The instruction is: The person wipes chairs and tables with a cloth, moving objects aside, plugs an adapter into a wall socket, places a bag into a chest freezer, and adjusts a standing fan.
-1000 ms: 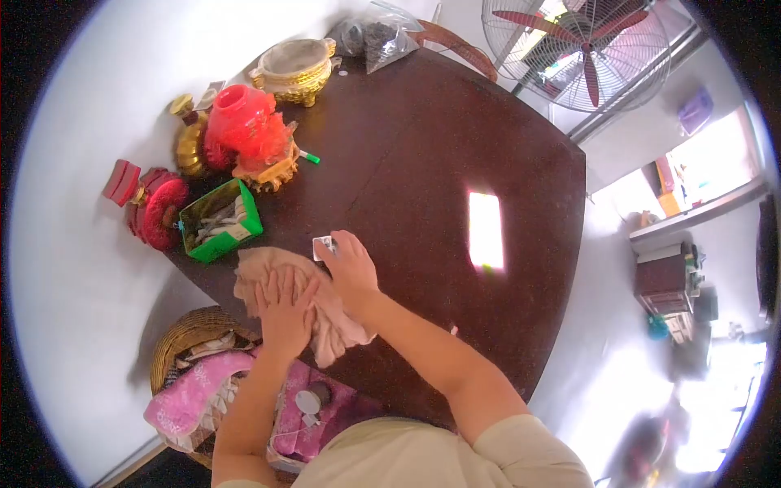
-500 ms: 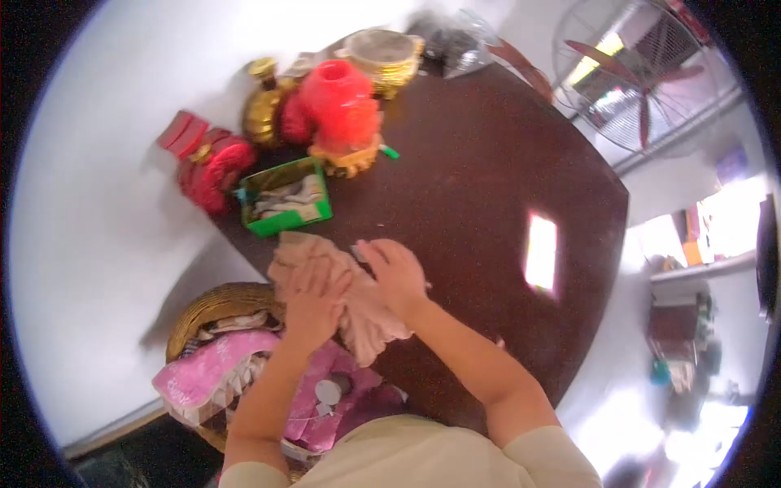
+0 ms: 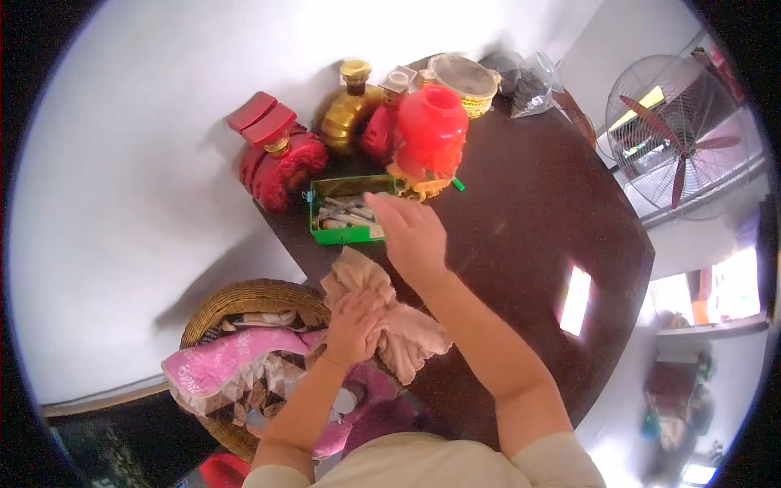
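Left of centre, the green open-topped box (image 3: 346,236) could tip if knocked. Below, my left hand (image 3: 354,329) rests on the peach cloth (image 3: 413,333), which uneven pressure might slide. Mid-frame, my right hand (image 3: 413,240) overlaps the box's corner. I cannot tell either hand's grip.

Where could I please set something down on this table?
Bare tabletop lies between the right hand and the bright light patch. Crowded: wall side, with green box, red vase, gold bottle; near-left edge, with the cloth.
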Motion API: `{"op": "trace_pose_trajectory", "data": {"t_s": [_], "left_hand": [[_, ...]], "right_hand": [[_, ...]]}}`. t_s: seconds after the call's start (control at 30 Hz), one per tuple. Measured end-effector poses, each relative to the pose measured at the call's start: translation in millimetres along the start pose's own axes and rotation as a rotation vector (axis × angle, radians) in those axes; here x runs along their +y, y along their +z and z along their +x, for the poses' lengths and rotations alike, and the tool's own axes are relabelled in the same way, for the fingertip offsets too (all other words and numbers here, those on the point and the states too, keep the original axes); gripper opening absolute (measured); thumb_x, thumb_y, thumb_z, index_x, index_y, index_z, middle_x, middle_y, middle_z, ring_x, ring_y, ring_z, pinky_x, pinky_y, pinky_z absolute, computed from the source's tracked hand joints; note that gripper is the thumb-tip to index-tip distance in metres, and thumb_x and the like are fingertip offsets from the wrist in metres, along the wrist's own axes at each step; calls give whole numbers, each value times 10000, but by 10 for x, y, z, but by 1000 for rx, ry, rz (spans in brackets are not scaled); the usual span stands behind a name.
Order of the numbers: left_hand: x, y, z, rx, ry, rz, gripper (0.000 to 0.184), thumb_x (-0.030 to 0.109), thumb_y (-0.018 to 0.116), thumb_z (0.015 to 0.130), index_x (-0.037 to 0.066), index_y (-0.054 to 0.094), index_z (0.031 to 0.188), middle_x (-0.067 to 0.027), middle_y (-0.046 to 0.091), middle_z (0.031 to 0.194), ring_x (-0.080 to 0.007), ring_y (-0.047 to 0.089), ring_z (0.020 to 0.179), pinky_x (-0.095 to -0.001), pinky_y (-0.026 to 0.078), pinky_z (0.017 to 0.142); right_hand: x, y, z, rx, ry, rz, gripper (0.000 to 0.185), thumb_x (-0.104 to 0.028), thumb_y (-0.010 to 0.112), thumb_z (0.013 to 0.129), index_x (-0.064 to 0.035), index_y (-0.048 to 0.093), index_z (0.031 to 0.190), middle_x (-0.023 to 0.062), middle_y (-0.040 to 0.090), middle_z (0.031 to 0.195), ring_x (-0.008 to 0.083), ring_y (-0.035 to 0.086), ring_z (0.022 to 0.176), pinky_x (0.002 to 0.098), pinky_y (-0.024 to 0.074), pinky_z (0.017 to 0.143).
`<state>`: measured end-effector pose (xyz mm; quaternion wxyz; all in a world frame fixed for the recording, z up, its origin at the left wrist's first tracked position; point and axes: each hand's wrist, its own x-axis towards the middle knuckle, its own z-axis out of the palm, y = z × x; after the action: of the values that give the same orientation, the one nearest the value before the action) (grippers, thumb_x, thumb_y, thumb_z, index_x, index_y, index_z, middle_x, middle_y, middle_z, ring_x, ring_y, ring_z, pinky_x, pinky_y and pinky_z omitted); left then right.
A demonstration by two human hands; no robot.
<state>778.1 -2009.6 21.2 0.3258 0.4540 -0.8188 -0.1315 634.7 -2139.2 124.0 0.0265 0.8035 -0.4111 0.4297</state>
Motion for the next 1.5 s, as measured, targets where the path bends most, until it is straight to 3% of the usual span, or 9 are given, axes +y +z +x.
{"op": "trace_pose_trajectory", "data": {"t_s": [0.23,0.33,0.6,0.77,0.93,1.0,1.13,1.4,1.5], "left_hand": [[-34,15,54,46,-23,18,273,174,586,761,107,641,1020,-139,585,1194,-315,522,1139,-480,369,961],[-33,10,150,87,-98,-40,261,131,607,731,117,646,989,-114,607,1136,-296,553,1075,-464,394,902],[67,40,396,37,-216,200,307,130,635,709,159,631,1014,-80,585,1090,-304,521,970,-451,368,867],[45,64,375,12,-265,141,382,114,643,691,175,642,1067,-94,574,1095,-327,504,1046,-480,352,926],[58,53,378,31,-246,139,371,143,656,699,183,643,1067,-97,572,1103,-325,497,1044,-470,351,926],[59,60,363,35,-244,180,310,155,622,730,170,638,1039,-90,574,1091,-302,502,1039,-457,356,903],[53,91,333,71,-225,215,300,176,604,743,162,636,1041,-90,574,1092,-292,492,1054,-456,353,903],[42,132,305,72,-267,130,392,140,627,721,177,622,1111,-66,582,1100,-290,510,1040,-457,351,910],[38,146,287,82,-259,149,397,141,629,720,182,621,1115,-58,585,1096,-287,523,1031,-452,353,909]], "right_hand": [[84,198,-263,-10,102,68,240,-146,658,796,-123,605,1029,44,628,989,273,595,919,404,442,809],[442,162,-510,10,375,-58,203,-130,641,810,-113,610,1010,58,629,971,281,586,922,402,441,805],[1619,243,-351,-181,585,-459,431,-143,641,825,-106,514,1236,73,553,1200,303,534,1055,404,453,884],[1687,279,-225,-446,762,-477,214,-184,615,856,-56,575,1023,136,570,1019,303,581,985,421,490,816],[1175,-102,-535,-292,1077,-295,163,-155,561,885,-44,549,1004,177,537,1042,350,571,961,451,475,813],[1102,-255,-860,-235,1059,-208,153,-114,568,876,-36,535,1004,172,522,1036,361,558,952,433,468,806],[511,-371,-1131,34,691,-121,163,-34,567,859,-30,537,1019,149,523,1012,342,529,937,420,457,810],[210,-76,-402,-163,461,17,252,-28,577,837,-61,586,1086,183,536,1063,359,554,970,398,485,807],[351,124,-240,-202,203,154,348,10,557,823,-71,580,1161,203,530,1165,361,545,1047,386,479,862]]}}
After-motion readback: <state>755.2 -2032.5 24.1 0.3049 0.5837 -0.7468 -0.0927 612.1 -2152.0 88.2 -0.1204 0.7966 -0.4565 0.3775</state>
